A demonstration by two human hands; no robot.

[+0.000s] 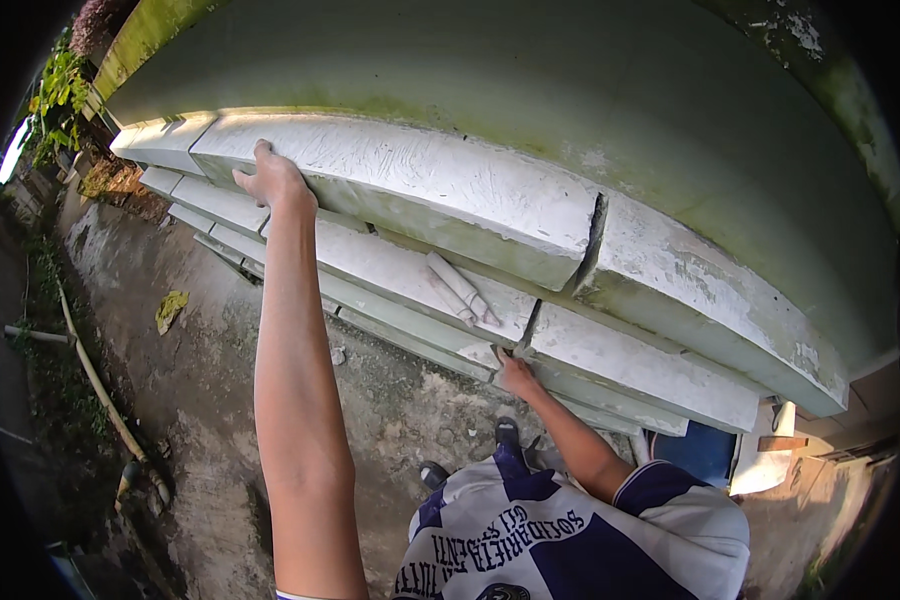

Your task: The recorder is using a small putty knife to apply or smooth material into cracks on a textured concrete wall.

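My left hand (276, 182) rests at the front edge of the top long pale concrete block (400, 170). Its thumb and forefinger are spread apart; the other fingers are hidden. My right hand (515, 376) is lower down, with a finger stretched out against the edge of a lower concrete block (390, 268), beside a dark joint. Nothing shows in either hand. Between the hands, on that lower block, lie two pale, tube-shaped pieces (454, 284); their kind I cannot make out.
A green-stained wall (530, 90) rises behind the stepped blocks. Below is a rough concrete floor (210, 370) with a yellowish scrap (171, 311). A pale pipe (100, 380) runs along the left by plants. A dark blue object (692, 454) stands at the lower right.
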